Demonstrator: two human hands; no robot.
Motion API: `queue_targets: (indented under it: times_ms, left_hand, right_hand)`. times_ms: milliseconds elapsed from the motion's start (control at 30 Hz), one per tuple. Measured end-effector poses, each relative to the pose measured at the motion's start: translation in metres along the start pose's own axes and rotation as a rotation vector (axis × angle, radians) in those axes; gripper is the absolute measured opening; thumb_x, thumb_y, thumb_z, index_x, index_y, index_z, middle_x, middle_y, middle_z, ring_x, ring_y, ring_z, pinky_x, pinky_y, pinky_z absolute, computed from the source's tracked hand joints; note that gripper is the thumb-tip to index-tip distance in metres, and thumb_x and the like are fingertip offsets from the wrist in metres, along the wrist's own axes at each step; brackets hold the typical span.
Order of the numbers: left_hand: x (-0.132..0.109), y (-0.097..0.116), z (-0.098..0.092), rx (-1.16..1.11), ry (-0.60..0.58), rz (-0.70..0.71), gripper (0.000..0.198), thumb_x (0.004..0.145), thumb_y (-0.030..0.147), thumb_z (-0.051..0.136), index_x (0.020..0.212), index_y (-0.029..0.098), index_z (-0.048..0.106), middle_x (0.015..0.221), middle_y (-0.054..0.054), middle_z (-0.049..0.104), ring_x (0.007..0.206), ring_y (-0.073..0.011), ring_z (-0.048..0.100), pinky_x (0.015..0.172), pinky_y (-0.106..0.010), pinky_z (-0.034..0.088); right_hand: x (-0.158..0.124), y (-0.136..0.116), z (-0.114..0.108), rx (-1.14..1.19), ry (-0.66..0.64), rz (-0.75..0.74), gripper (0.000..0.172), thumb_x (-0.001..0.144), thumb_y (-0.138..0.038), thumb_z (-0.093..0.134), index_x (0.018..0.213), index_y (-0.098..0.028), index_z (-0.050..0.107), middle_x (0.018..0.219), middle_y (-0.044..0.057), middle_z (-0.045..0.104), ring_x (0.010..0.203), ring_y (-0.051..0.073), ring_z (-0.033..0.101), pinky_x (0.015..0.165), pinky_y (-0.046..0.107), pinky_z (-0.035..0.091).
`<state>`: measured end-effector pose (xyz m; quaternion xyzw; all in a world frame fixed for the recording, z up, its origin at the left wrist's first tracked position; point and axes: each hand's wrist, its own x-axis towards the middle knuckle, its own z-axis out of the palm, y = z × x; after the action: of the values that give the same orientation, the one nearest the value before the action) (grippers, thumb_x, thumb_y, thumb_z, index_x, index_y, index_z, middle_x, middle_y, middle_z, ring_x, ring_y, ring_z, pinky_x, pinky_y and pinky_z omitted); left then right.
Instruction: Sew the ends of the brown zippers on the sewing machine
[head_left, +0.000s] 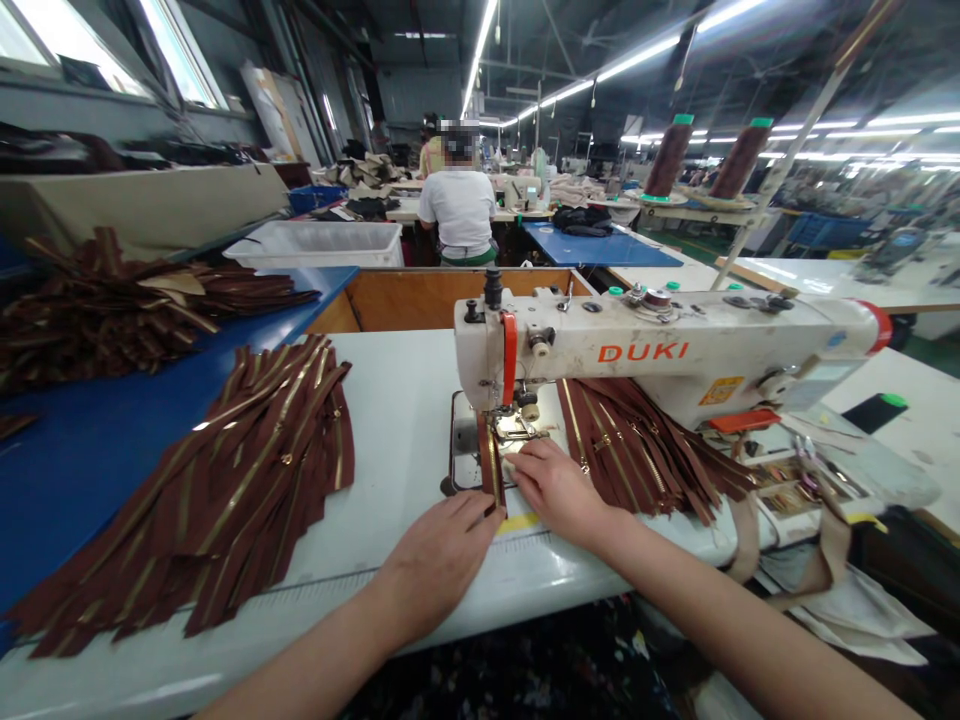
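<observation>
A brown zipper [491, 462] with gold teeth lies lengthwise under the needle area of a white sewing machine [555, 340]. My left hand [442, 550] has its fingers closed on the zipper's near end, on the table just in front of the needle plate. Beside the presser foot, my right hand [559, 490] rests with fingers bent together, the tips at the zipper's right edge; whether they pinch it is hidden. To the right, under the machine arm, lies a fan of brown zippers [637, 450]. A larger pile of brown zippers [255, 470] spreads over the left of the table.
More brown strips [135, 310] are heaped on a blue surface [90, 470] at left. A parts tray [802, 490] sits at the right. Two thread cones [670, 160] stand behind the machine. Farther back are a white crate [322, 243] and a seated person [457, 205].
</observation>
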<state>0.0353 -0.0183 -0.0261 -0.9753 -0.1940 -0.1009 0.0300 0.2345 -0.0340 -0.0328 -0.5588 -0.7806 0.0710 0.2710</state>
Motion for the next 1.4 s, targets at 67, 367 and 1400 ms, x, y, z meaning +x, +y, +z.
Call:
queue_targets:
  times_ms: [67, 367, 1400]
  left_hand:
    - [0.000, 0.000, 0.000, -0.008, -0.008, -0.002, 0.029, 0.086, 0.007, 0.040, 0.110, 0.012, 0.057, 0.105, -0.011, 0.062, 0.098, -0.0232, 0.058, 0.088, -0.038, 0.050]
    - [-0.001, 0.000, 0.002, -0.035, 0.026, -0.010, 0.033, 0.088, 0.009, 0.035, 0.112, 0.013, 0.056, 0.106, -0.012, 0.062, 0.102, -0.0229, 0.056, 0.090, -0.039, 0.049]
    - [0.004, -0.011, 0.005, -0.037, -0.003, -0.011, 0.031, 0.089, 0.013, 0.038, 0.114, 0.013, 0.057, 0.111, -0.012, 0.062, 0.102, -0.0244, 0.058, 0.090, -0.042, 0.050]
  right_hand:
    - [0.007, -0.001, 0.006, -0.032, 0.024, 0.017, 0.018, 0.089, -0.013, 0.052, 0.101, -0.014, 0.064, 0.093, 0.008, 0.061, 0.092, 0.021, 0.052, 0.084, 0.033, 0.046]
    - [0.009, -0.006, 0.015, -0.189, -0.019, 0.004, 0.015, 0.090, -0.015, 0.051, 0.090, -0.016, 0.066, 0.086, 0.007, 0.060, 0.088, 0.021, 0.050, 0.079, 0.032, 0.044]
    - [0.013, 0.003, 0.014, -0.411, -0.031, -0.191, 0.010, 0.089, -0.018, 0.057, 0.081, -0.016, 0.062, 0.081, 0.005, 0.059, 0.087, 0.021, 0.049, 0.076, 0.032, 0.038]
